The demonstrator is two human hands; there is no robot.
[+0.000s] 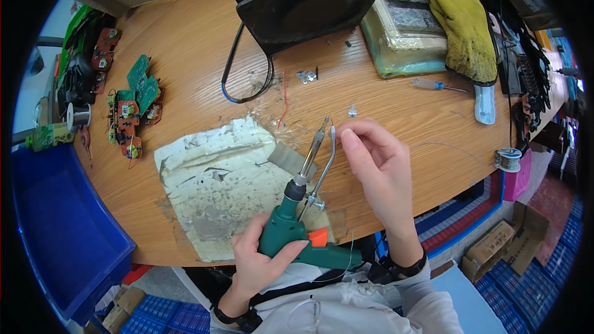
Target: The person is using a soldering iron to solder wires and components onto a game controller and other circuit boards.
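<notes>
My left hand (263, 260) is wrapped round the green body of a soldering gun (286, 230) with an orange trigger. The gun points away from me, its metal tip over the table and a thin bent solder feed tube (328, 164) running alongside. Close to the end of that tube, the thumb and forefinger of my right hand (377, 164) are pinched together. Thin solder wire (442, 145) runs from a spool (508, 159) at the right table edge to behind this hand; its end at the fingertips is barely visible. Beneath the gun lies a stained white pad (213, 192).
A black fan (309, 12) with a cable stands at the back. Small clear parts (306, 77), a screwdriver (438, 85) and a yellow glove (461, 28) lie beyond my hands. Circuit boards (143, 86) sit at the left, above a blue bin (68, 229).
</notes>
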